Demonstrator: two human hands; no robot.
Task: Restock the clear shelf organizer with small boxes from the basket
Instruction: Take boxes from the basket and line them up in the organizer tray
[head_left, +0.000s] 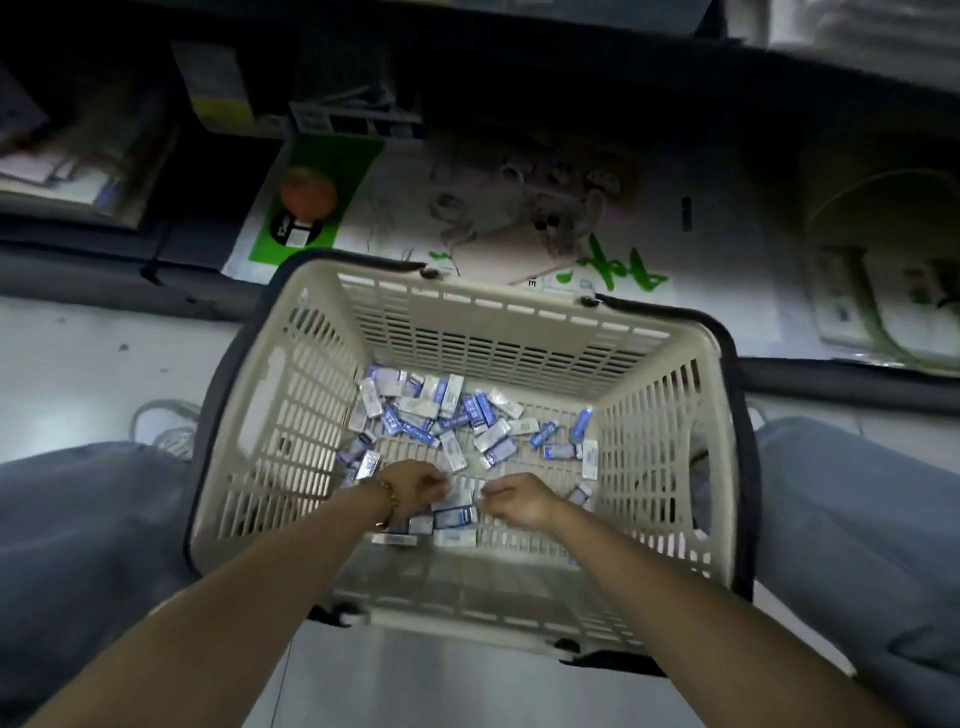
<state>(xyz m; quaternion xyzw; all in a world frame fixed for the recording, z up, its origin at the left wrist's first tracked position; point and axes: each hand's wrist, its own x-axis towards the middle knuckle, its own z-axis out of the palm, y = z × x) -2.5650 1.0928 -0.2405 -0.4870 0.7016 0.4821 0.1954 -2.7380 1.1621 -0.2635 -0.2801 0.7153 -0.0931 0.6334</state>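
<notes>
Item: basket (322, 395), beige slatted plastic, dark handles lying down along the rim; stands on the pale floor (78, 364) between the person's grey-blue trouser legs (78, 519)
Contents: small boxes (441, 410), blue and white, loose over the basket bottom, thickest at the far side, a few at the near side
Left hand (415, 488), beaded bracelet (387, 499) at the wrist, and right hand (514, 501): both lowered into the basket, close together, fingers curled down onto the near boxes; whether either pinches a box cannot be told
Beyond the basket: printed sheet (519, 218) with green lettering
</notes>
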